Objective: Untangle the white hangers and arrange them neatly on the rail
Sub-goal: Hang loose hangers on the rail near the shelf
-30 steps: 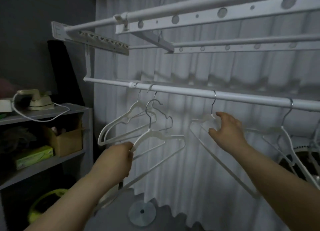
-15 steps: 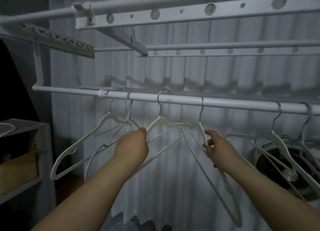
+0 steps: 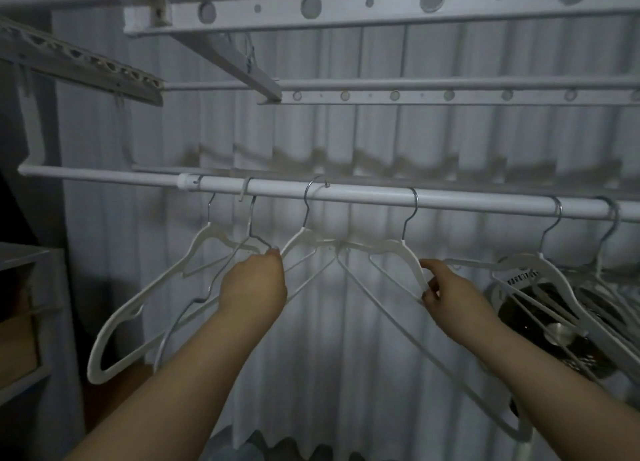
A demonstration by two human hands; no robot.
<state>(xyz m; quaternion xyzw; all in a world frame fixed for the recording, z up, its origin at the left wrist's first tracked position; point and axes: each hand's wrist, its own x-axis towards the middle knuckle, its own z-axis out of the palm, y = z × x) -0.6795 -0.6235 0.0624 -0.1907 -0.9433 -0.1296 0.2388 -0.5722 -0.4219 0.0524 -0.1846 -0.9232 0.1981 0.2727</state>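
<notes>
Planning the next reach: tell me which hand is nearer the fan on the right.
Right. The right hand, pinching the fourth hanger, is just left of the fan; the left hand, gripping the third hanger, is farther left.

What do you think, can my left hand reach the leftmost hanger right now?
Probably yes: the leftmost hanger hangs just beside the left hand. But that hand grips the middle hanger and would have to let go first, and a thin wire hanger crosses in between.
</notes>
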